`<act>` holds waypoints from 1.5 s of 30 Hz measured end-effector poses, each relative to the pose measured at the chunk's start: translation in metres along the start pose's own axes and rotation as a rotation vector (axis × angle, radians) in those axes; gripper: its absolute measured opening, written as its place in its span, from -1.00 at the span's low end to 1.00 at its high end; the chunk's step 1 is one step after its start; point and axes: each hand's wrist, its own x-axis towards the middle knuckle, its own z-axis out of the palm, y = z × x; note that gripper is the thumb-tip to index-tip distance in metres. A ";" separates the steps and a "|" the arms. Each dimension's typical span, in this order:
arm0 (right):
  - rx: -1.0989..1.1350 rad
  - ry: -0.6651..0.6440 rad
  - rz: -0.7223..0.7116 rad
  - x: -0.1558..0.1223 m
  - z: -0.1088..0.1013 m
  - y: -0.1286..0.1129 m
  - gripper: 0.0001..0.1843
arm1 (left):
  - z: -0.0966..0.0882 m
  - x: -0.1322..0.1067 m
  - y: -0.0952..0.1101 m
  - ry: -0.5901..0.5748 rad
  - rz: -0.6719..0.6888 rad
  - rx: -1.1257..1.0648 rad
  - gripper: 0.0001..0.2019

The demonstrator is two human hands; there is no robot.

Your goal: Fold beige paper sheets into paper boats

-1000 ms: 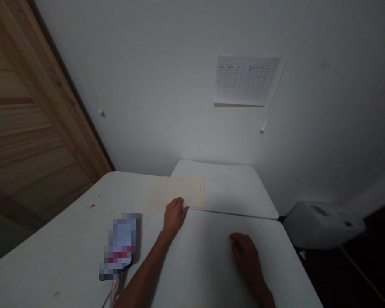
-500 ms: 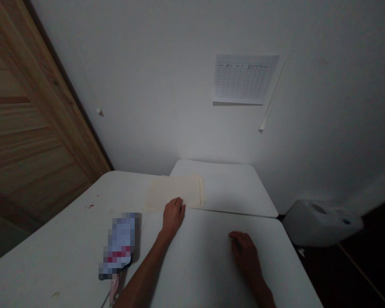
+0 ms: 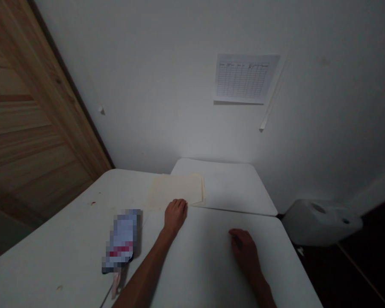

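A small stack of cream folders or sheets (image 3: 176, 188) lies across the seam between the white tables. My left hand (image 3: 176, 214) is at its front edge, fingers curled over the edge of the top cream folder. The thumb is mostly hidden. Farther right, my right hand (image 3: 245, 246) rests on the bare white tabletop (image 3: 205, 256). Its fingers bend loosely to the left, with a dark gap below them and no object visible in it. Left of my left forearm lies a blurred-out bluish packet or pouch (image 3: 122, 239) with a red stripe and a pinkish strap.
The white wall (image 3: 147, 85) stands behind the tables, with a printed chart (image 3: 244, 79) stuck on it. A wooden door (image 3: 25, 107) is at left. On the floor at right sits a pale plastic jug (image 3: 321, 222). Small reddish marks dot the left table (image 3: 77, 231).
My left hand has shifted slightly right, and the top cream folder has slid a little the same way. My right hand stays almost where it was. The view has tilted slightly.
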 end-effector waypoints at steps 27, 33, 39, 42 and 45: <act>0.599 0.012 0.474 0.016 -0.002 -0.034 -0.52 | -0.038 -0.080 0.058 -0.099 0.167 -0.125 -0.81; 0.774 -0.002 0.656 0.016 0.007 -0.045 -0.41 | -0.048 -0.090 0.075 -0.130 0.204 -0.171 -0.81; 0.608 -0.017 0.638 0.010 0.009 -0.045 -0.40 | -0.054 -0.099 0.087 -0.151 0.241 -0.215 -0.83; 0.560 -0.005 0.603 0.007 0.006 -0.047 -0.46 | -0.055 -0.103 0.091 -0.150 0.252 -0.221 -0.83; 0.535 -0.004 0.592 0.004 0.004 -0.050 -0.48 | -0.056 -0.106 0.094 -0.149 0.264 -0.234 -0.84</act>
